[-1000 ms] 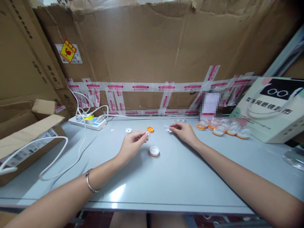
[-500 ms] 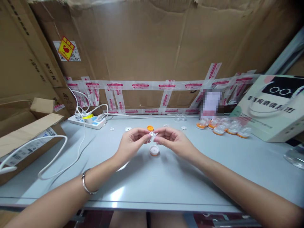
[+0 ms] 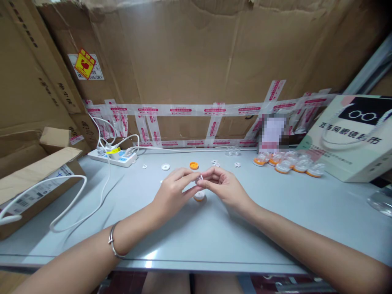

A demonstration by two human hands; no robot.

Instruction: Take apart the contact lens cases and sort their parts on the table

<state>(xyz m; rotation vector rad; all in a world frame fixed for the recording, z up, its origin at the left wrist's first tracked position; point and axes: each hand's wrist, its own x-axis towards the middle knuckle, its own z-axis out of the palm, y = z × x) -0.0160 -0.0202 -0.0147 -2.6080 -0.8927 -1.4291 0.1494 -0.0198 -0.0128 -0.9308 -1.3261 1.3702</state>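
A small white plastic part (image 3: 199,178) sits between the fingertips of both hands, mostly covered by them. My left hand (image 3: 177,188) pinches it from the left, and my right hand (image 3: 223,185) pinches it from the right. Just below the fingers, a round white cap with an orange base (image 3: 199,196) stands on the table. Beyond the hands lie an orange ring-shaped cap (image 3: 194,165) and a white disc with a hole (image 3: 165,167). Small white pieces (image 3: 215,163) lie past my right hand, with another white piece (image 3: 237,165) farther right.
Several clear-topped orange-based pieces (image 3: 301,164) cluster at the right, before a paper bag (image 3: 352,139). A power strip (image 3: 113,157) with white cables lies at the back left, near an open cardboard box (image 3: 39,175). A large taped carton (image 3: 171,61) backs the table (image 3: 245,241).
Both hands have closed in around the white part, covering more of it. My left hand has turned and shifted slightly right, its fingers now overlapping the capped piece's upper edge.
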